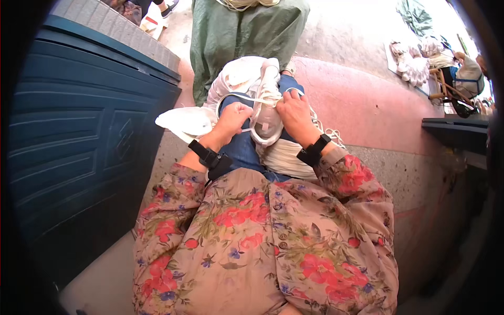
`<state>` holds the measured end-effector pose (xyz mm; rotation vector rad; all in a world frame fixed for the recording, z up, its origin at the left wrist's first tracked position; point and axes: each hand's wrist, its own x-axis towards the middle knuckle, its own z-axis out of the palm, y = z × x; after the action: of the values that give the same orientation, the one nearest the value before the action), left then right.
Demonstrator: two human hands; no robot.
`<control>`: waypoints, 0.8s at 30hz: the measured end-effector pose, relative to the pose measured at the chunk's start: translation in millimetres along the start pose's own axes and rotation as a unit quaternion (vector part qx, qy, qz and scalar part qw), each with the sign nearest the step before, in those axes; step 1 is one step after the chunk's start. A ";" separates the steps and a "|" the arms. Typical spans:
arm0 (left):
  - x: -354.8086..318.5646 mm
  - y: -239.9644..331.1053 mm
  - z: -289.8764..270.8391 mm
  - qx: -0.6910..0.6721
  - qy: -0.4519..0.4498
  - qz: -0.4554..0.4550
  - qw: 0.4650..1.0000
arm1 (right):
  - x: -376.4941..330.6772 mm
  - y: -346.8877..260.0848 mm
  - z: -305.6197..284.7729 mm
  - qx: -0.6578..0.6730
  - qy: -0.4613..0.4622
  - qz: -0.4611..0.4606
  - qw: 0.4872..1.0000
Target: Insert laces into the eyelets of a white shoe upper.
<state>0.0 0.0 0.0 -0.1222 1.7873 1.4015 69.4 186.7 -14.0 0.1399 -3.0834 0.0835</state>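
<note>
A pale shoe upper (266,113) with white cord lacing lies on my lap over blue trousers (242,149). My left hand (231,119) grips its left edge and pinches the white cord (231,97). My right hand (295,113) presses on its right side, fingers curled over the cord. Black bands sit on both wrists. A white cloth bundle (239,76) lies just beyond the shoe. More coiled white cord (286,157) rests under my right forearm.
A dark blue panelled door (79,131) stands at my left. Another person in green cloth (236,31) sits just ahead. A white piece (186,121) lies left of my knee. Pink and grey floor (367,100) spreads right, with a wooden chair (446,92) far right.
</note>
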 end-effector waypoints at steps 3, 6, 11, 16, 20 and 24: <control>-3.2 -1.0 7.5 0.074 0.002 0.014 0.997 | -7.1 10.6 -2.0 0.029 0.075 -0.057 0.995; -7.5 -2.6 10.9 0.037 -0.009 0.016 0.999 | -20.0 23.3 -5.4 0.214 0.211 0.021 0.954; -18.7 11.8 10.4 -0.079 -0.004 -0.003 0.997 | -29.8 93.9 -57.3 0.185 0.433 0.241 0.849; -12.9 9.0 10.1 -0.077 -0.007 -0.010 0.997 | -57.3 161.4 -115.6 0.274 0.605 0.325 0.673; -11.8 2.1 9.7 -0.072 -0.035 -0.002 0.997 | -72.9 159.2 -133.9 0.289 0.607 0.338 0.658; -12.4 6.1 9.3 -0.024 -0.020 0.012 0.999 | -66.3 152.3 -132.5 0.345 0.617 0.329 0.626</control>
<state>9.8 5.1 12.5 -0.0979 1.7273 1.4541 128.1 351.5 106.5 -0.7112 -1.4179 0.9204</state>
